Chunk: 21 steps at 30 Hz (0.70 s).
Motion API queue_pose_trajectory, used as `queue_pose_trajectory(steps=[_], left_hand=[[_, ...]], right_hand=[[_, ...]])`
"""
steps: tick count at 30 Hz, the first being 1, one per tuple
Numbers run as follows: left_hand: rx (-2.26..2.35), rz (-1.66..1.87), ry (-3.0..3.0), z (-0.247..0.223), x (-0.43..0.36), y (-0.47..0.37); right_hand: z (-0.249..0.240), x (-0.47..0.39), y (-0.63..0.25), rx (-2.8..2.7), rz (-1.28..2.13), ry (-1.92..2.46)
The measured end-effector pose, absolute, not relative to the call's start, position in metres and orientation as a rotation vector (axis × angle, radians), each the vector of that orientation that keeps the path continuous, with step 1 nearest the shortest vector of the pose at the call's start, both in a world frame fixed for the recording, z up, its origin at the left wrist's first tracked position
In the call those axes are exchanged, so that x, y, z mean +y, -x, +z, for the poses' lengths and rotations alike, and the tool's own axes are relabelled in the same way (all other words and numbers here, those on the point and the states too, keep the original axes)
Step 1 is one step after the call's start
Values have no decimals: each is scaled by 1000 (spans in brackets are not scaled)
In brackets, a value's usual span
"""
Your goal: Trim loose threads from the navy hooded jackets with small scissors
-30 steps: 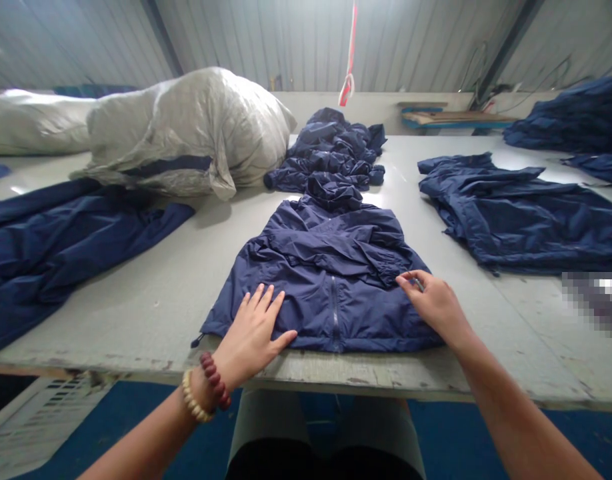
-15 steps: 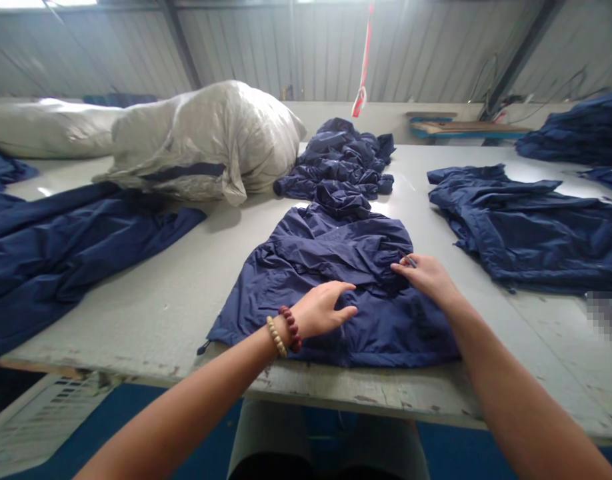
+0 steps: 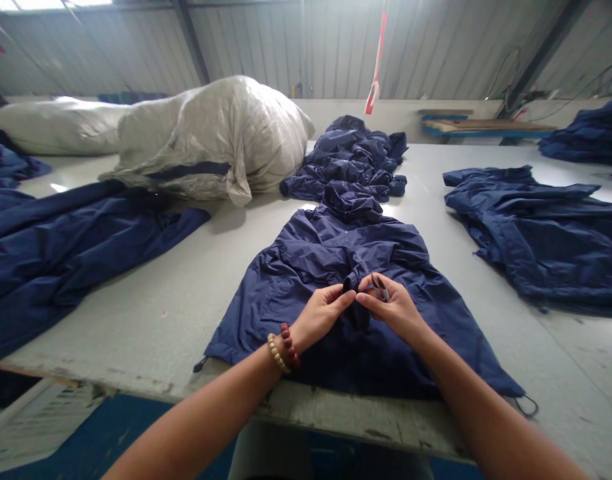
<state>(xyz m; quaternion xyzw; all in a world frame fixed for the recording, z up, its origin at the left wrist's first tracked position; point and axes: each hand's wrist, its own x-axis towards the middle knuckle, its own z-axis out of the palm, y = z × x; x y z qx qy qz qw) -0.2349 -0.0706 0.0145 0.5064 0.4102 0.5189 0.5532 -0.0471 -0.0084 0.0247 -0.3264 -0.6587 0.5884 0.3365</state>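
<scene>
A navy hooded jacket (image 3: 266,300) lies spread on the pale table in front of me, its hood pointing away. My left hand (image 3: 321,317), with two beaded bracelets at the wrist, pinches a bit of the jacket's dark fabric near its middle. Right beside it, my right hand (image 3: 389,307) has thumb and finger closed at the same raised fabric. A small metal tool (image 3: 381,289), like thread snips, rests in the fingers of my right hand. The fingertips of both hands nearly touch.
Beyond the jacket lies a crumpled pile of navy garments (image 3: 351,157). Large grey-white sacks (image 3: 216,133) stand at the back left. More navy garments lie at left (image 3: 61,253) and right (image 3: 561,233). A red-white strip (image 3: 373,87) hangs above.
My right hand has moved left with the tool, bringing fabric to the jacket's middle. My left hand has gone from open to pinching fabric there. The view has shifted slightly.
</scene>
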Motion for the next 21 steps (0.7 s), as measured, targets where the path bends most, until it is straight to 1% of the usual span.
queue_pose_trajectory(steps=[3, 5, 8, 12, 18, 21], left_hand=[[984, 1186, -1115, 5, -72, 236], [1002, 1219, -1039, 4, -73, 235], [1053, 1344, -954, 7, -74, 235], [995, 1346, -876, 16, -76, 237], [1022, 1380, -820, 24, -73, 246], [946, 1373, -714, 22, -71, 245]], right_hand=[[21, -9, 46, -1735, 1377, 936], [21, -11, 47, -1774, 1294, 967], [20, -18, 50, -1892, 1120, 1019], [22, -29, 54, -2019, 859, 1077], [31, -32, 45, -2128, 327, 1075], [34, -33, 42, -2101, 251, 1104]])
